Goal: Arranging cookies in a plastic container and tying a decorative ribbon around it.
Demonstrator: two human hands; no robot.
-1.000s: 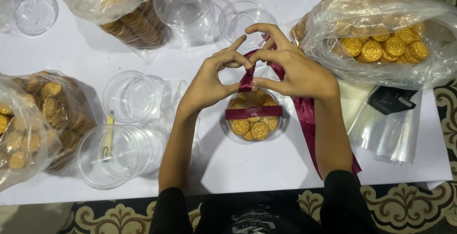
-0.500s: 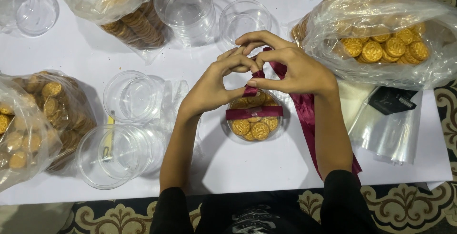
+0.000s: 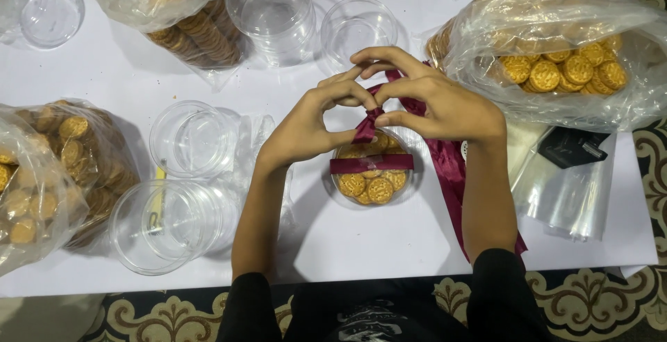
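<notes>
- My left hand (image 3: 306,130) and right hand (image 3: 445,106) meet over the middle of the white table (image 3: 347,245), fingertips pinched shut on the maroon satin ribbon (image 3: 368,125)
- Both thumbs and forefingers are closed on the ribbon where it gathers into a knot above the container; my other fingers are curled loosely
- Below the knot sits a round clear plastic container (image 3: 372,175) full of golden round cookies (image 3: 368,188), lying flat on the table
- One band of ribbon crosses the container's top from left to right; the long loose tail runs down along my right forearm toward the table's near edge
- Just left of my left arm lie empty clear plastic tubs (image 3: 170,220), on their sides, mouths toward me
- Further up stand more empty clear tubs (image 3: 274,8)
- Clear plastic bags of the same cookies sit at far left (image 3: 42,175), top left (image 3: 174,8) and top right (image 3: 556,50)
- A stack of clear wrappers (image 3: 570,196) lies right of my right arm
</notes>
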